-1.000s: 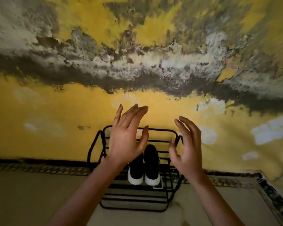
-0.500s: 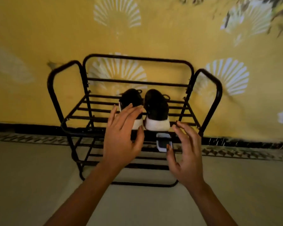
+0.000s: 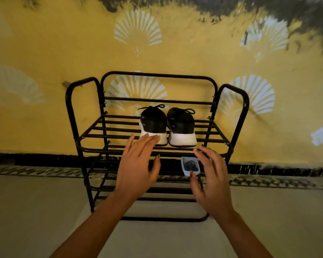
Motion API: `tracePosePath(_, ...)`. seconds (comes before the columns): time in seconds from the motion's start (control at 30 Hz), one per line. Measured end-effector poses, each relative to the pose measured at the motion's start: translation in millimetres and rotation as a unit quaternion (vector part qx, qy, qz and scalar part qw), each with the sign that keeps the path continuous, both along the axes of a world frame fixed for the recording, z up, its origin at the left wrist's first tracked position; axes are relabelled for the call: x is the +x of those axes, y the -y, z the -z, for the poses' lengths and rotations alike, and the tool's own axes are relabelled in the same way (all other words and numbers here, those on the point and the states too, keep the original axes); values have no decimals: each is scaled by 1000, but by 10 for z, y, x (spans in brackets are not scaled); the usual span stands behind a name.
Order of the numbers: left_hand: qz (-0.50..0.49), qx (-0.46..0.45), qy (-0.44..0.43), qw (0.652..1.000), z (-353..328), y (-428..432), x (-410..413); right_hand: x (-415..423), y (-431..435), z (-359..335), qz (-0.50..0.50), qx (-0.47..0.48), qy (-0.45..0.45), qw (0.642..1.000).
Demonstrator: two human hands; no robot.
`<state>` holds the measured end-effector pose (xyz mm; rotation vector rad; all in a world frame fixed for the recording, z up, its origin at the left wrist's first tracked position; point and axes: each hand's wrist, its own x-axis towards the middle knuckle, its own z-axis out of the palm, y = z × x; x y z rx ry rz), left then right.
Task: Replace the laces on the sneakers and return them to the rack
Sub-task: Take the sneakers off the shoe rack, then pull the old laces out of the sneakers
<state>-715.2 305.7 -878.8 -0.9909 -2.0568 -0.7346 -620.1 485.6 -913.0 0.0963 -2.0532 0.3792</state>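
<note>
head view: i see sneakers (image 3: 181, 123) on the rack (image 3: 158, 75), top shelf, heels toward me.
left hand (image 3: 136, 168): fingers spread, empty, nearer; maybe touching a heel.
right hand (image 3: 211, 179): fingers spread, empty, below that shelf.

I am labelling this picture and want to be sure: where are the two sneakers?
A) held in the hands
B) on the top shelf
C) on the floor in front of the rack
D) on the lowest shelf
B: the left sneaker and the right sneaker stand side by side on the top shelf of the rack, heels toward the camera.
</note>
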Motion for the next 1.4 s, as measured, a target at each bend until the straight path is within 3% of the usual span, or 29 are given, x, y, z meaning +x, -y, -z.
tracePosePath(0.2,-29,-27,-21,999,-345,-135,-395,-387,-54,-418,10,10,7,1000)
tracePosePath(0.3,-46,-85,17,995,-588,-240,-562,-680,-114,-685,45,42,45,997)
tracePosePath(0.47,-103,-234,110,961,-851,-380,-856,-1086,-197,-1103,101,71,255,959)
tracePosePath(0.53,-103,-265,131,950,-872,-401,-920,-1172,-212,-1194,101,68,344,931)
tracePosePath(0.6,-102,-268,150,946,-870,-402,-937,-1214,-205,-1251,115,71,372,918)
tracePosePath(0.97,-96,-231,119,961,-855,-242,-719,-893,-40,-1255,156,50,281,946)
tracePosePath(1.1,-68,-170,108,977,-851,-16,-428,-481,66,-1261,158,72,221,960)
tracePosePath(1.23,-30,-114,45,992,-755,319,21,65,220,-1224,142,88,149,975)
tracePosePath(1.4,17,-103,22,994,-296,744,592,824,411,-832,82,68,112,988)
